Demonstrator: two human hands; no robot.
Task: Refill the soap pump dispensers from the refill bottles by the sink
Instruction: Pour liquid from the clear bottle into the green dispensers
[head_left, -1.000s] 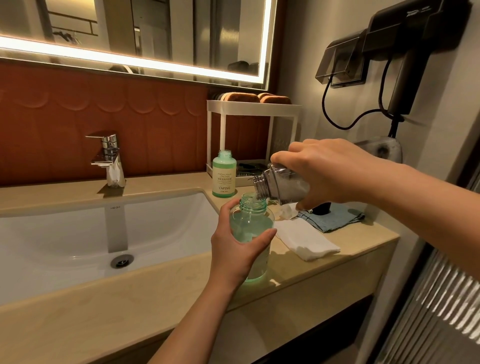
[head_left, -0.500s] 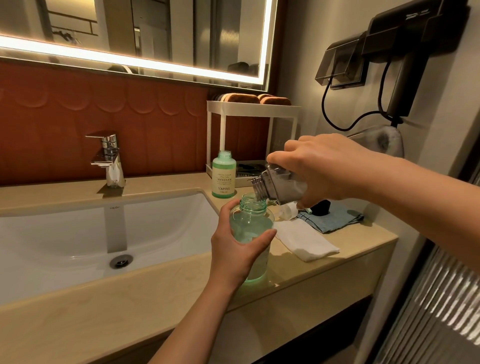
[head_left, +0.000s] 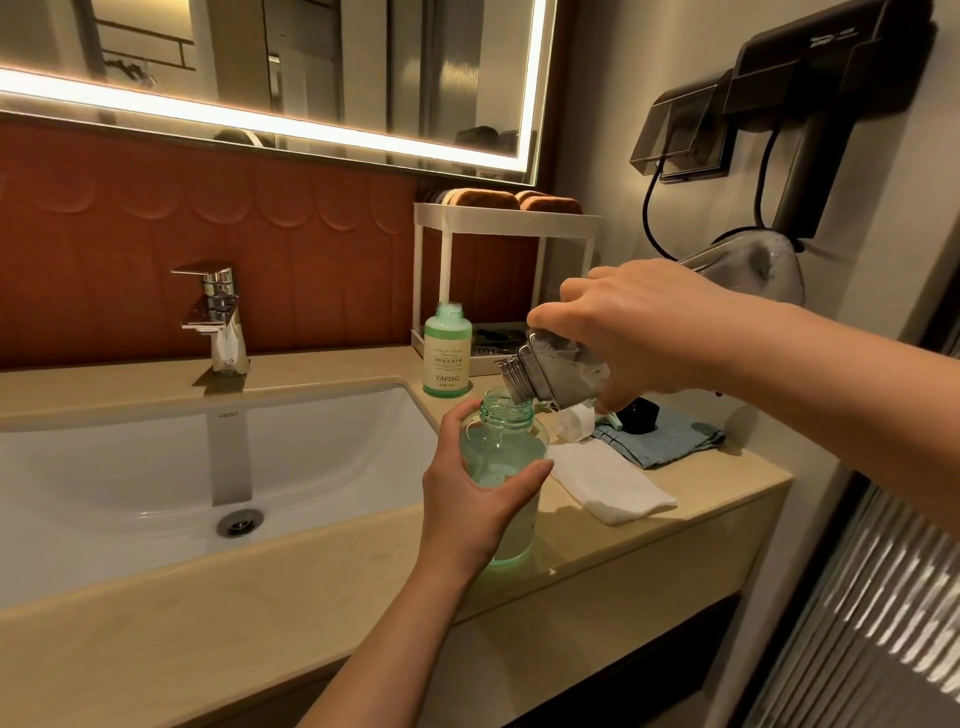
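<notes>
Beige bathroom desk (head_left: 311, 597) beside white sink (head_left: 130, 467). Left hand (head_left: 467, 514) grips green dispenser bottle (head_left: 506, 441), uncapped, upright on desk near front edge, fingers (head_left: 452, 421) wrapped round its body. Right hand (head_left: 639, 332) holds clear refill bottle (head_left: 556, 374) tilted, fingers clamped on it, threaded mouth just over dispenser opening. YAPING bottle (head_left: 448, 358) stands uncapped behind, near white rack (head_left: 506, 218). White cloth (head_left: 613, 488), blue cloth (head_left: 665, 441) lie at right.

Your left hand (head_left: 467, 514) and right hand (head_left: 639, 332) are bare. Left forearm (head_left: 374, 665) and right forearm (head_left: 857, 395) are bare too (uncovered to the frame edge).
</notes>
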